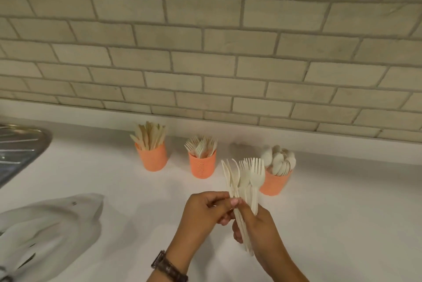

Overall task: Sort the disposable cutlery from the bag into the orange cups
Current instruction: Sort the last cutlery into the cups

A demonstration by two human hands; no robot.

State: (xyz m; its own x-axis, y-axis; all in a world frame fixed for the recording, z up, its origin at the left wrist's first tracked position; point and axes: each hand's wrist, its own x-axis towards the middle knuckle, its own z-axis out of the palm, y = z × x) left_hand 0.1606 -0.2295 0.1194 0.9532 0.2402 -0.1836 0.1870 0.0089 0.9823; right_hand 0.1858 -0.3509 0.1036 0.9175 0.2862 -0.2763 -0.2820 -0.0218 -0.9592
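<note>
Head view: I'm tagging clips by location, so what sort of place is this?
Most likely a home kitchen: a white countertop against a tiled backsplash, with a metal sink drainer at the left edge.

Table white, smooth, matt. Wall tiles beige, matt, faintly grained, rough grout lines. Cups orange, matt plastic look, middle one with dotted texture patch. Forks cream, smooth, slight sheen, plastic-like. Knives tan, wood-like, matt. Spoons cream, smooth. Bag translucent grey plastic, crinkled, soft gloss. Sink brushed metal, shiny. Watch strap dark brown, mottled, glossy.
</note>
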